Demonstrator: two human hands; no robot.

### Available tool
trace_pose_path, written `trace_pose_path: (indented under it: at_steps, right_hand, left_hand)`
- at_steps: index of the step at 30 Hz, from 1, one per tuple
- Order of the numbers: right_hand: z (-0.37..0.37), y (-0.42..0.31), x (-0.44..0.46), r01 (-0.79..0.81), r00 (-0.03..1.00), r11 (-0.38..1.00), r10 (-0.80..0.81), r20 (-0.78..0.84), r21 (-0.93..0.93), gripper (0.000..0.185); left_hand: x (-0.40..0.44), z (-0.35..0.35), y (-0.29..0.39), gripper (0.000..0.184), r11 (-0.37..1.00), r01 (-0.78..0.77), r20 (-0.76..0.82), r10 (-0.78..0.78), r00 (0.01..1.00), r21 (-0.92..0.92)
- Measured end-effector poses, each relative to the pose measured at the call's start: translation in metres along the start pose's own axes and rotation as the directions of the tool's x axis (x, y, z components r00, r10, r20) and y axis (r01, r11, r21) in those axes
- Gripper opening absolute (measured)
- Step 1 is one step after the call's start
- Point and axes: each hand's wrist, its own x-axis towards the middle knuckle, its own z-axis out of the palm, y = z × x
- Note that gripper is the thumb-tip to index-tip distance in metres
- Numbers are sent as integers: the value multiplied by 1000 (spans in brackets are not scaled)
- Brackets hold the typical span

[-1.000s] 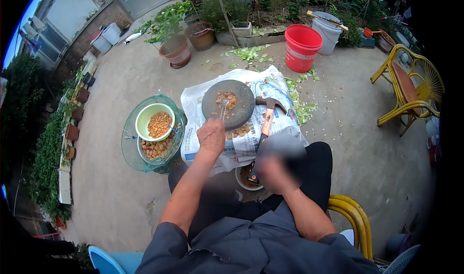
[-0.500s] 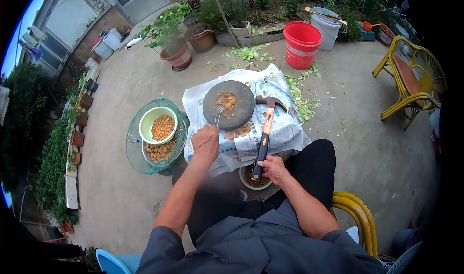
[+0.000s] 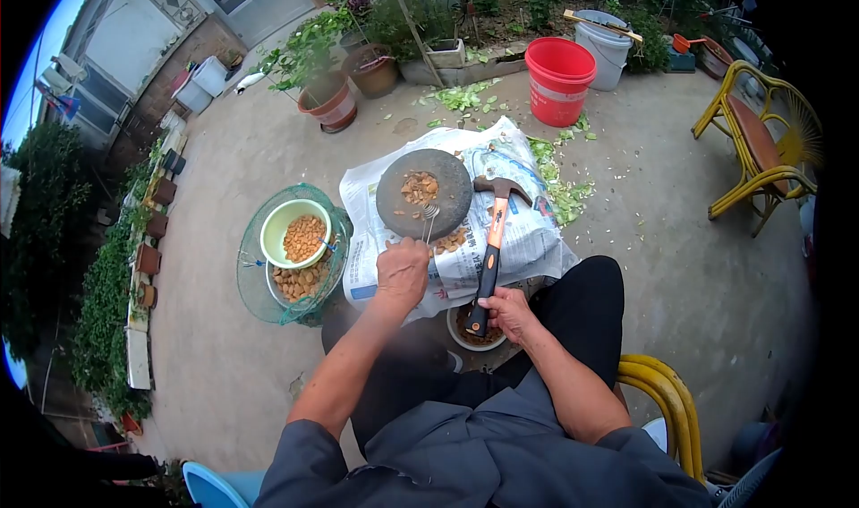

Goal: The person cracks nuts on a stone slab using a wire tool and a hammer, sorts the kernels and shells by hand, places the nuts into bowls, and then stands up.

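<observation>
Left hand [image 3: 403, 271] is closed around the handle of a metal fork [image 3: 429, 222], whose tines are over the near edge of a round grey stone [image 3: 452, 195]; whether they touch it cannot be told. Right hand [image 3: 506, 314] grips the hammer [image 3: 493, 256] near the butt of its black and orange handle, its claw head just beside the stone's right edge. Broken brown pieces [image 3: 418, 187] are gathered on top of the stone, and further fragments lie on the newspaper [image 3: 365, 262] at its near side. The stone sits on this newspaper, in front of the seated person. Below the hammer butt, a white bowl [image 3: 477, 347], partly hidden, contains brown material. At the person's left, a pale green bowl [image 3: 279, 205] of tan kernels [image 3: 304, 238] and larger brown nuts or stones [image 3: 300, 281] are noted within a green mesh basket [image 3: 251, 286]. A red bucket [image 3: 561, 74] stands beyond the newspaper, on the concrete floor [image 3: 658, 204]
</observation>
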Motion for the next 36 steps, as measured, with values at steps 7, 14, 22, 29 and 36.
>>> trace_pose_path:
  at_steps: [7,14,22,29,36]
  right_hand:
    - [-6,8,9,41,998,999,-40,-57,18,15]
    - [-12,-2,5,-40,999,973,40,6,229,14]
    - [15,-46,-56,141,936,892,-261,-235,-429,15]
    - [55,-78,-86,482,625,314,-778,70,-818,21]
    - [41,-58,-69,259,774,214,-629,70,-942,25]
  left_hand:
    - [-5,-1,18,21,999,48,-22,-48,999,-18]
    - [3,33,17,24,711,594,257,-535,804,-376]
    - [5,78,4,14,-230,674,652,-588,478,-702]
    - [15,71,1,16,-376,753,797,-515,315,-540]
    - [31,61,1,15,-420,727,797,-530,289,-543]
